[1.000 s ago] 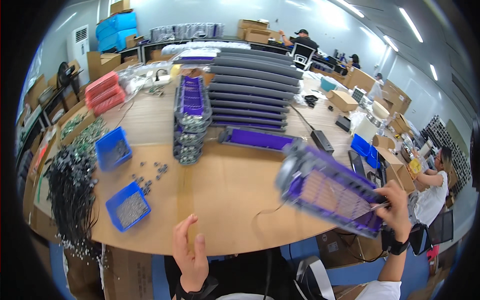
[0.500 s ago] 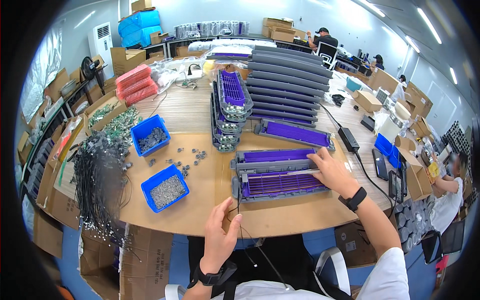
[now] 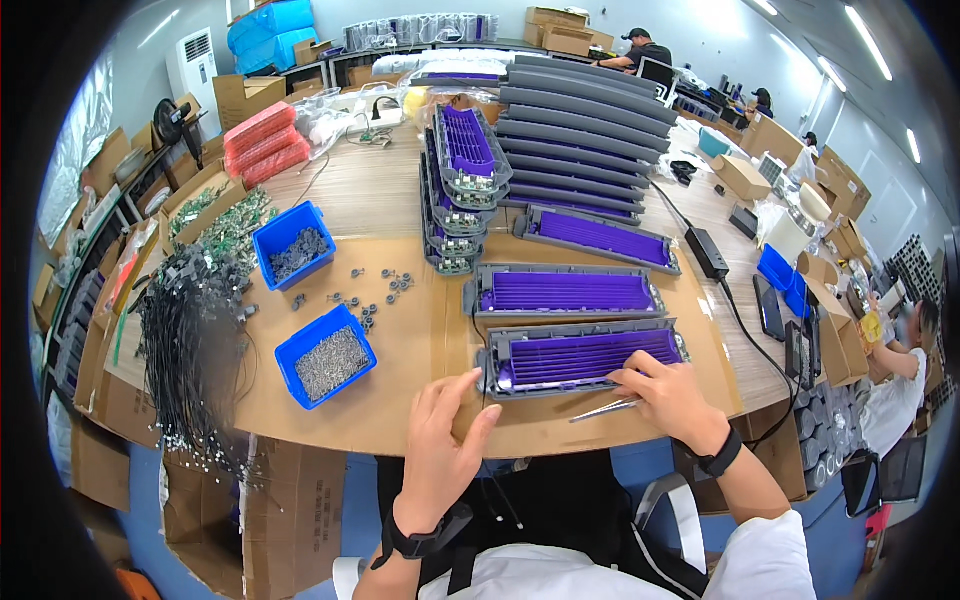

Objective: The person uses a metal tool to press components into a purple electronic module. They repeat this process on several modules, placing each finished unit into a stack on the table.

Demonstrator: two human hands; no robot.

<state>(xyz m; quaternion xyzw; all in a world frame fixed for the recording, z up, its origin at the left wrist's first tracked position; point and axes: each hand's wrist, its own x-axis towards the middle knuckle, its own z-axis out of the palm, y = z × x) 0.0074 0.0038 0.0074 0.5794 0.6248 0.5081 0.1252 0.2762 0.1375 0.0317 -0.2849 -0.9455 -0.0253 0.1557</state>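
In front of me lies a long grey plastic housing [image 3: 585,357] with a purple slatted inside. My right hand [image 3: 668,395] is closed at its near edge toward the right, with silver tweezers [image 3: 603,409] sticking out from under the fingers to the left. My left hand [image 3: 445,432] is beside the housing's left end, thumb and fingers apart, holding nothing. A thin black cable [image 3: 485,385] runs down there and hangs past the table edge. Just beyond lies a second grey-and-purple housing [image 3: 565,291], parallel to the first.
Farther back are another housing [image 3: 600,240], a stack of housings with circuit boards [image 3: 465,190] and a tall grey stack [image 3: 585,130]. On the left stand a blue bin of screws [image 3: 335,365], a blue bin of dark parts [image 3: 295,255] and a black cable bundle [image 3: 190,350].
My right hand has come toward me, and the tweezers have moved from across the near housing to its front edge. A gap now shows between the two housings. My left hand remains open.
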